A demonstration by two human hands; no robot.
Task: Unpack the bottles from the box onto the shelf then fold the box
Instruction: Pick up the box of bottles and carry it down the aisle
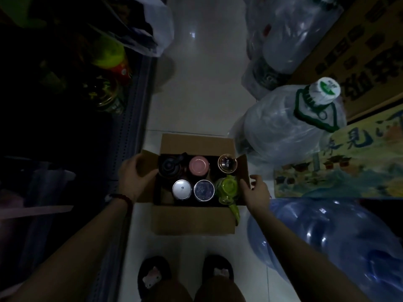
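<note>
An open cardboard box (pixel 194 221) stands on the pale floor, all flaps spread. Inside stand several bottles seen from above: a dark one (pixel 169 167), a pink-lidded one (pixel 198 166), a gold-rimmed one (pixel 227 163), a silver-lidded one (pixel 181 189), a dark-blue-lidded one (pixel 204 190) and a lime-green one (pixel 227 188). My left hand (pixel 133 175) grips the left side flap. My right hand (pixel 255 190) holds the right side flap, thumb on the inner face. The dark shelf (pixel 128 110) runs along the left.
The shelf holds dim bottles, one with a green cap (pixel 109 51). Large water jugs in plastic wrap (pixel 287 125) and a blue jug (pixel 335 243) crowd the right side. Printed cartons (pixel 366 62) stand behind them. My slippered feet (pixel 152 277) are just below the box.
</note>
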